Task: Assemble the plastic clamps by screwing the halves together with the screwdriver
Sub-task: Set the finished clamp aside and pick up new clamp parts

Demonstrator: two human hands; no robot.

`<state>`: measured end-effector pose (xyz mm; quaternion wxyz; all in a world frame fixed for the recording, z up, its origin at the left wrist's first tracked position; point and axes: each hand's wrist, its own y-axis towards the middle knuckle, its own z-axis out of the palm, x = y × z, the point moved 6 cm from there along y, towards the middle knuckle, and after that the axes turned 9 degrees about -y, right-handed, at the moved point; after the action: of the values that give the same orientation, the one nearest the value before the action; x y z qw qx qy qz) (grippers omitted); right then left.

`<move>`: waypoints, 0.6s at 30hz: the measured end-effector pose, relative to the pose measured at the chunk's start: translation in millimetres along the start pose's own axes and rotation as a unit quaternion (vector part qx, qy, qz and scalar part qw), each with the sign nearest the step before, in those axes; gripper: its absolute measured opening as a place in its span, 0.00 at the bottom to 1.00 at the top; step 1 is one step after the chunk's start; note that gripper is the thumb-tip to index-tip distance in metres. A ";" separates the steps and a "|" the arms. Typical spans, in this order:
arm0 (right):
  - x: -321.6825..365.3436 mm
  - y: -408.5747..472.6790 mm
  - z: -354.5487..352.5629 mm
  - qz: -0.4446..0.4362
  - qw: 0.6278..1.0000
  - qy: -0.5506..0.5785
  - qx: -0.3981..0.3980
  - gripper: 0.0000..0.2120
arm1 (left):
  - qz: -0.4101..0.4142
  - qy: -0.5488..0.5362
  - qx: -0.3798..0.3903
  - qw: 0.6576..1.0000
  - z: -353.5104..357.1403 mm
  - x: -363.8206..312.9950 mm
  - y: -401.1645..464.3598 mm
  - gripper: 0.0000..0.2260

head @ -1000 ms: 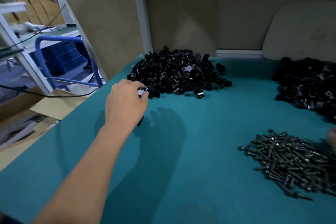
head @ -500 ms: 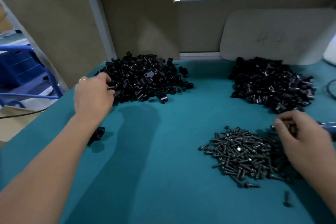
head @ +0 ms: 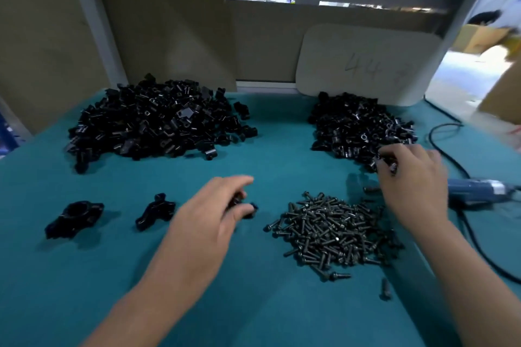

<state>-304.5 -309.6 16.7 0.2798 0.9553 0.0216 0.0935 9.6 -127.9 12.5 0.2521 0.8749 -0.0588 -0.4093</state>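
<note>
1. The left hand [head: 210, 214] reaches forward over the teal tabletop [head: 253, 304], palm down, fingers curled around a black clamp half [head: 248, 210] near the middle.
2. The right hand [head: 413, 186] stretches to the near edge of the right pile of clamp halves [head: 361, 127], fingertips pinching what looks like a small black piece; blur hides its detail.
3. The left pile of clamp halves [head: 158, 121] lies far left; the screws [head: 329, 228] are heaped between the hands.
4. Two loose clamps [head: 74, 217] lie left of the left hand.
5. The screwdriver [head: 476, 191] rests just beside the right hand.
</note>
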 end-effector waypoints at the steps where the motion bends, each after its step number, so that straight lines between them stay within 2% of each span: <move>1: 0.8 6.7 2.8 0.000 0.999 -0.045 0.016 0.15 | 0.026 0.051 0.035 0.998 12.2 2.5 -3.0 0.17; 3: -1.6 15.5 14.4 0.013 0.992 -0.091 0.085 0.19 | 0.043 0.115 0.074 0.990 22.0 17.0 2.3 0.19; 5: -4.3 17.1 25.8 0.024 0.984 -0.100 0.142 0.22 | 0.007 0.130 0.085 0.988 22.8 32.4 11.1 0.15; 10: -6.2 21.0 31.4 0.021 0.982 -0.093 0.161 0.20 | -0.041 0.094 0.141 0.985 29.2 57.8 29.7 0.16; 15: -14.6 17.8 39.0 0.026 0.974 -0.118 0.192 0.23 | -0.107 0.029 0.007 0.994 7.9 72.5 37.4 0.21; 18: -17.2 16.7 37.8 0.040 0.975 -0.111 0.187 0.22 | -0.114 0.041 -0.030 0.992 -0.4 69.9 34.4 0.22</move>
<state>-314.4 -345.4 -8.4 0.0924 0.9952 -0.0304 -0.0079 59.4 -179.2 -18.5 0.2319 0.8842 0.0639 -0.4003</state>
